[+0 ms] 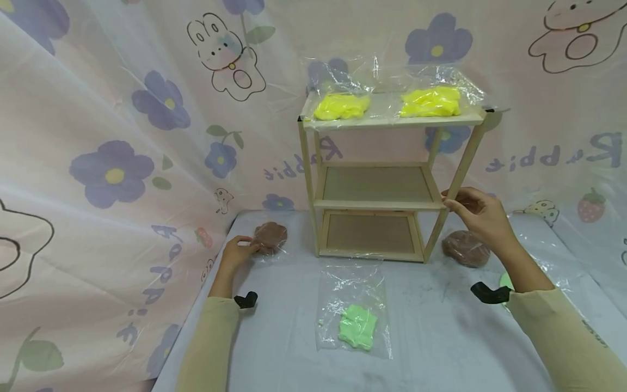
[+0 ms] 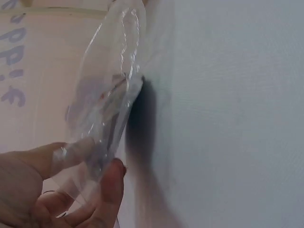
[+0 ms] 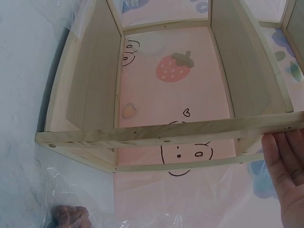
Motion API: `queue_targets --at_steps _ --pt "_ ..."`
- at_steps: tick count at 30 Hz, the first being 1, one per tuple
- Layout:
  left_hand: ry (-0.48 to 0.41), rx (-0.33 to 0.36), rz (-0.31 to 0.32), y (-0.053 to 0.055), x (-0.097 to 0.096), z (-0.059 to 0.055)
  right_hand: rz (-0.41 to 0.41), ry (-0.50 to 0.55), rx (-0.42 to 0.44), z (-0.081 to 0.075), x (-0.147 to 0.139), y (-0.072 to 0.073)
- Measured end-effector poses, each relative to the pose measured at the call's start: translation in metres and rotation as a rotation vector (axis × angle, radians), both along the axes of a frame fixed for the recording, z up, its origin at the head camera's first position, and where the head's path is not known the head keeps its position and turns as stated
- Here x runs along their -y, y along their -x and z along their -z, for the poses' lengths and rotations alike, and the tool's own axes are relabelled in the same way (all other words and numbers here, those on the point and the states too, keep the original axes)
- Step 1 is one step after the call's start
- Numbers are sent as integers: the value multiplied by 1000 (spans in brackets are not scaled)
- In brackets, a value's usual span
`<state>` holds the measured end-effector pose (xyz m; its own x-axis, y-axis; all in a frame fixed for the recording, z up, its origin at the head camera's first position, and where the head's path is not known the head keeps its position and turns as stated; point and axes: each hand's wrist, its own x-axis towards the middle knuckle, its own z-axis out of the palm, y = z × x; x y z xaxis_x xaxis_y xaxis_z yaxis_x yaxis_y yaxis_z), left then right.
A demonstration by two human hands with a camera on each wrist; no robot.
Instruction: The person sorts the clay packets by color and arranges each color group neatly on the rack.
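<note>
At the left of the head view my left hand (image 1: 237, 251) pinches the edge of a clear plastic bag with a flattened brown lump of clay (image 1: 271, 237) in it. In the left wrist view the thumb and fingers hold the clear bag (image 2: 126, 52) tilted up over the white surface. My right hand (image 1: 477, 215) grips the right front post of a small wooden shelf rack (image 1: 379, 205) at middle-shelf height. The fingers (image 3: 287, 154) lie against that post in the right wrist view. A second bagged brown lump (image 1: 465, 249) lies below the right hand.
Two bagged yellow lumps (image 1: 431, 102) sit on the rack's top shelf. A bagged light green lump (image 1: 358, 326) lies on the white table (image 1: 289, 337) before the rack. Another green piece (image 1: 506, 280) shows partly behind the right forearm. A patterned curtain (image 1: 274, 49) hangs behind.
</note>
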<state>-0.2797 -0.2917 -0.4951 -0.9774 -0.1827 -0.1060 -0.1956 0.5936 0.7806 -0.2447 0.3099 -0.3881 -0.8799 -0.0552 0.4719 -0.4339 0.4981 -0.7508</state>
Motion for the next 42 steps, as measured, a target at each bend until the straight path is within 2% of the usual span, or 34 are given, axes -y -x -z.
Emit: queue_targets --at_steps 5,9,15,22,26,33,38,42 --pt "-82 -3 6 -11 -2 -8 -4 6 -5 0 0 1" --pt "-153 -44 15 -21 -6 -20 -3 6 -8 -1 -1 1" --pt "-228 -122 -1 -28 -9 -32 11 -6 5 0 -1 2" --pt "-267 -211 -42 -41 -8 -45 7 -2 9 1 -1 3" --pt "-281 -245 -38 -50 -9 -55 8 0 12 0 0 1" --pt "-413 -296 -45 -63 -17 -71 10 -8 11 -1 0 -1" --pt "-518 -387 -55 -71 -27 -78 11 -8 9 0 -1 0" --pt "-597 -491 -57 -76 -33 -81 3 2 11 0 0 0"
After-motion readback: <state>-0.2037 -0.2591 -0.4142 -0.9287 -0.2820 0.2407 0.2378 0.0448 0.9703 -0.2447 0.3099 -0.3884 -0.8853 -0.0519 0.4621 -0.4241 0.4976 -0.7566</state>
